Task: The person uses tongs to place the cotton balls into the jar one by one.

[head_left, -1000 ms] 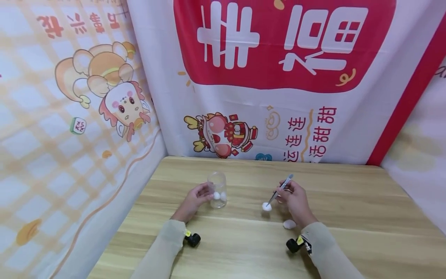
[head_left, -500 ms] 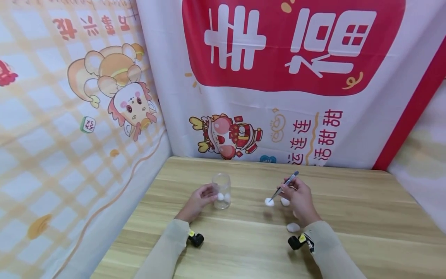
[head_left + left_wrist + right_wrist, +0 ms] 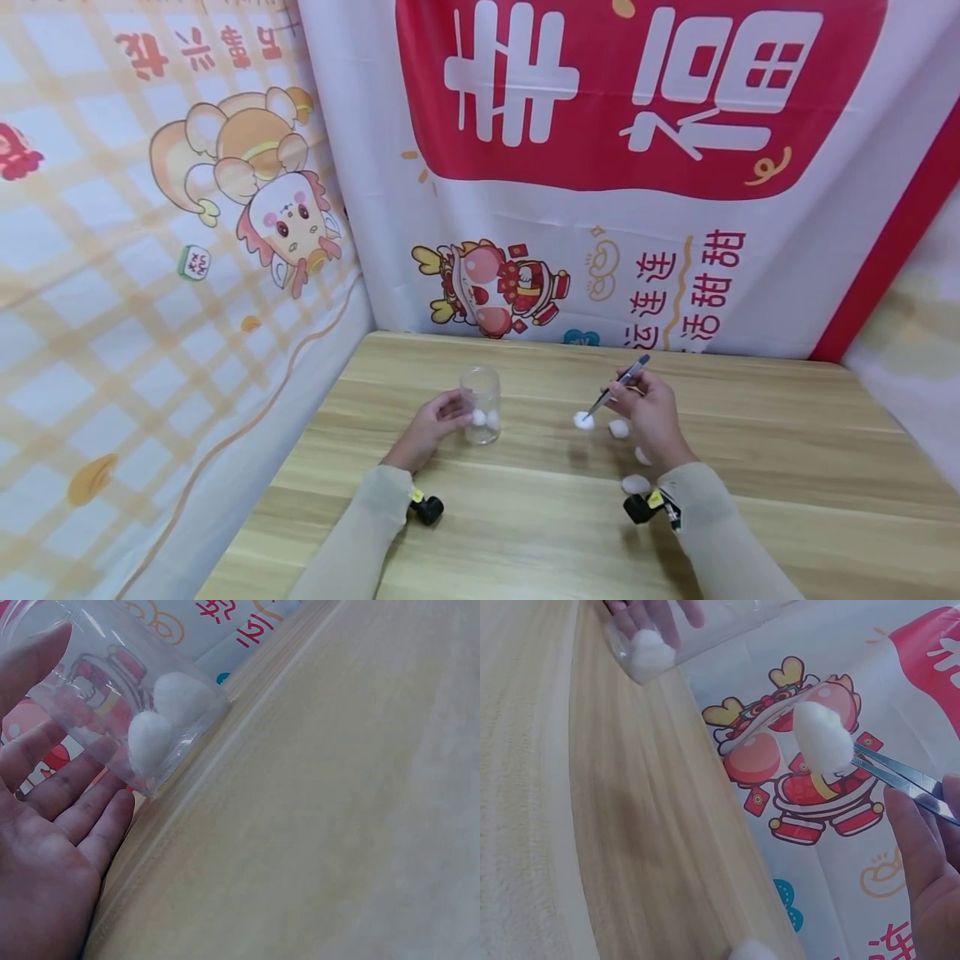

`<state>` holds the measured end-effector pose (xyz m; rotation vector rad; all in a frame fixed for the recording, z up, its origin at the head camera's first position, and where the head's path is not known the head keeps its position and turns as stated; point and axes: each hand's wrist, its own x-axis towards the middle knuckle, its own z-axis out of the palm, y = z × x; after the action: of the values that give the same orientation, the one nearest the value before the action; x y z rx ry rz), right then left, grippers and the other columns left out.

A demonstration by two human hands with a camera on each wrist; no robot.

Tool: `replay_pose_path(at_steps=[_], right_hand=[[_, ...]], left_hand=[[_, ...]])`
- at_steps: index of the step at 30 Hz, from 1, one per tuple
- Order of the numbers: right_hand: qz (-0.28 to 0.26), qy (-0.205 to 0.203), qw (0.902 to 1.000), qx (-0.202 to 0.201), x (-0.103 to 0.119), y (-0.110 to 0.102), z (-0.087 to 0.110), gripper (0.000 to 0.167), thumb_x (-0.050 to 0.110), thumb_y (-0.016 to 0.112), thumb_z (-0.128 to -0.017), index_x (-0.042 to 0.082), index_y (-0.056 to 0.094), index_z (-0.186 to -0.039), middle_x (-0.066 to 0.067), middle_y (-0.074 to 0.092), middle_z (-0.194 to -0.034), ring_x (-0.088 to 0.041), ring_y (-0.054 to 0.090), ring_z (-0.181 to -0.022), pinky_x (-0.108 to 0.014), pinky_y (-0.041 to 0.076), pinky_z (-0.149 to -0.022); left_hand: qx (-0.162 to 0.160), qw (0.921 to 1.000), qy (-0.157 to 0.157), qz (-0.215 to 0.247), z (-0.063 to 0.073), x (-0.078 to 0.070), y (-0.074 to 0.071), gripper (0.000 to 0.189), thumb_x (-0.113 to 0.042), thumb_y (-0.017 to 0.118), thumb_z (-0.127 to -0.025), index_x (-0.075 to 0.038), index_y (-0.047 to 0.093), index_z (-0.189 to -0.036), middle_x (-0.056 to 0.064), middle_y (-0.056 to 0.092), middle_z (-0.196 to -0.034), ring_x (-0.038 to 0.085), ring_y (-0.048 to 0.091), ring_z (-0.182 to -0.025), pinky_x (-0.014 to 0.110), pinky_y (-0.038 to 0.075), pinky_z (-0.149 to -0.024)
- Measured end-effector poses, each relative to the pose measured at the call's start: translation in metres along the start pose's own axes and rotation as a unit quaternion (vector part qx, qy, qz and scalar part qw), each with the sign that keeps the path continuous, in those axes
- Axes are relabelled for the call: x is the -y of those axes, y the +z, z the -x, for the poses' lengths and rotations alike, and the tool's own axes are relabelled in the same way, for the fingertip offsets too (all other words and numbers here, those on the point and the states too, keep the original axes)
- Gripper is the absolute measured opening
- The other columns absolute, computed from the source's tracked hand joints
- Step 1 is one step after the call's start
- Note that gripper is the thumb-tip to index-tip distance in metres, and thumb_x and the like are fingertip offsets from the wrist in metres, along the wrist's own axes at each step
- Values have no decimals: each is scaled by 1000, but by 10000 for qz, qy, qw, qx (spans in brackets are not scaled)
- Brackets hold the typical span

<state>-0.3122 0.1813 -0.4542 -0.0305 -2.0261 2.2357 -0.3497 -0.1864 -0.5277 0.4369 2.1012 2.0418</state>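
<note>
In the head view, my left hand (image 3: 433, 427) holds the left side of a clear jar (image 3: 482, 382) that stands upright. Two white cotton balls (image 3: 180, 699) lie at the bottom of the jar, seen in the left wrist view with my thumb and fingers on either side of its wall. My right hand (image 3: 654, 417) pinches metal tweezers (image 3: 619, 382), tips pointing left and down. Between the tips is a white cotton ball (image 3: 823, 737), lifted off the table with its shadow below. More cotton balls (image 3: 618, 428) lie on the table around my right hand.
The wood-grain table (image 3: 525, 533) meets a printed cloth backdrop (image 3: 630, 217) at its far edge. A checked cloth (image 3: 225, 375) hangs along the left side. Small black cameras (image 3: 428, 509) are strapped at both wrists.
The tweezers and the cotton ball between their tips have risen off the table and moved slightly away from me, uncovering other cotton balls. My left hand keeps its place at the jar.
</note>
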Motion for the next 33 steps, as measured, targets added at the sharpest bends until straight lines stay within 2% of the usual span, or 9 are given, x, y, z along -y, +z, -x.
replay_pose_path(at_steps=[7, 12, 17, 24, 33], right_hand=[[-195, -21, 9998, 59, 6, 2, -1, 28, 5, 57, -98, 2, 49, -125, -18, 53, -117, -37, 56, -115, -34, 54, -88], [-191, 31, 9998, -18, 10, 4, -3, 28, 7, 57, -98, 2, 49, -125, -17, 54, -117, -30, 60, -112, -33, 54, -88], [-261, -81, 9996, -56, 12, 6, -7, 30, 9, 60, -97, 2, 50, -124, -17, 53, -118, -31, 59, -113, -32, 54, -88], [-233, -83, 9996, -116, 14, 11, -10, 24, 10, 57, -99, 5, 50, -121, -17, 51, -119, -25, 61, -110, -31, 54, -87], [-492, -178, 9985, -170, 20, 20, -13, 24, 10, 60, -97, 6, 52, -120, -14, 51, -117, -27, 61, -109, -33, 55, -87]], left_hand=[[5, 10000, 43, 19, -1, 1, 1, 64, -22, 76, -86, -8, 48, -141, 13, 51, -139, 28, 47, -128, 39, 37, -108], [18, 10000, 34, -5, 0, 2, 2, 66, -26, 77, -86, -7, 47, -142, 14, 50, -140, 29, 47, -129, 40, 37, -108], [31, 10000, 52, 35, -1, 3, 3, 70, -27, 79, -83, -6, 46, -142, 14, 51, -139, 29, 47, -128, 39, 37, -108], [-25, 10000, 41, -46, 0, 2, 4, 67, -23, 76, -86, -6, 45, -143, 14, 50, -139, 29, 47, -128, 40, 37, -109], [-68, 10000, 44, -59, 0, 2, 4, 63, -17, 74, -88, -6, 45, -142, 14, 51, -139, 29, 47, -128, 40, 36, -109]])
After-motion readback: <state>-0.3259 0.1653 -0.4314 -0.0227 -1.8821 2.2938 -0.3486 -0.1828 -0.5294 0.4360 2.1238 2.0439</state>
